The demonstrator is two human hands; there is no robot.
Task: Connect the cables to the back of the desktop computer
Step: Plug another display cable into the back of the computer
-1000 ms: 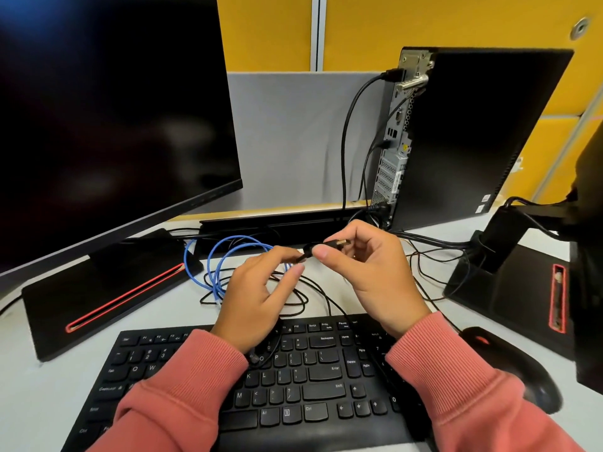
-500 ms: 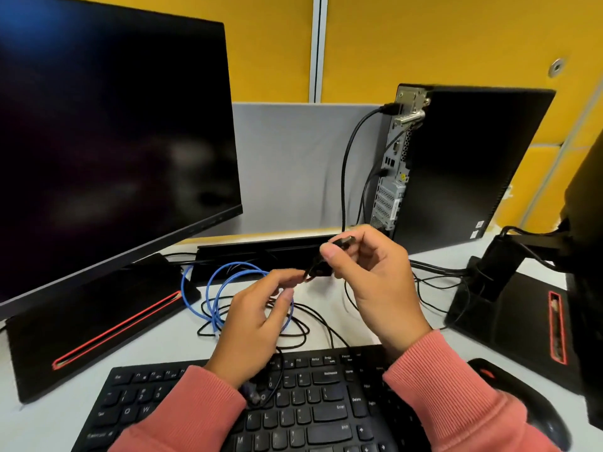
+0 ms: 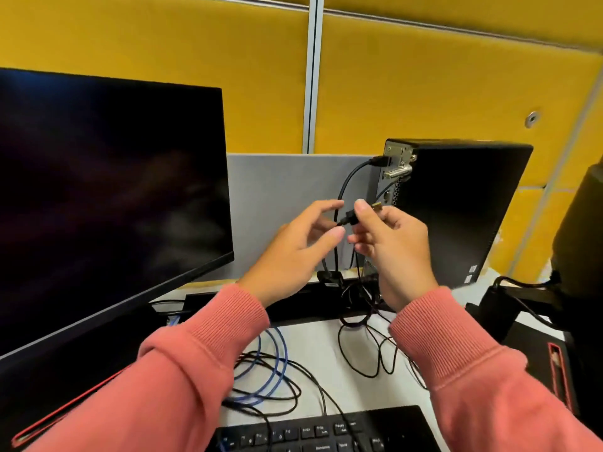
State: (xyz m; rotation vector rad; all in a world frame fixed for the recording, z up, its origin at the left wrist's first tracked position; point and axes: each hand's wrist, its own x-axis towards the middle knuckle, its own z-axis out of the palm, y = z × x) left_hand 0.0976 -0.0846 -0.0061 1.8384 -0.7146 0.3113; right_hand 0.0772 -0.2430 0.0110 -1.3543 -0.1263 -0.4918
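Two monitors flank the hands: big monitor (image 3: 107, 203) to the left, edge of a second one (image 3: 584, 230) far right. Desktop computer (image 3: 456, 210) stands just beyond the right hand, rear panel (image 3: 393, 177) facing left, one black cable (image 3: 346, 187) already plugged in near the top. Keyboard (image 3: 326, 432) sits below the wrists, with a blue cable (image 3: 277, 357) and loose black wires between it and the hands.

Right hand (image 3: 391, 243) pinches a plug (image 3: 377, 207) between thumb and fingers, metal tip toward the rear panel, near it but not touching. Left hand (image 3: 293, 252) is loosely open; fingertips sit at the lead behind the plug, grip unclear.

My take for the step: check plug orientation against the port, line it up square, push straight, no wiggling. Left hand should feed slack so the lead doesn't drag.

Writing: key legends too small to trust; white stickers low on the case unreadable.
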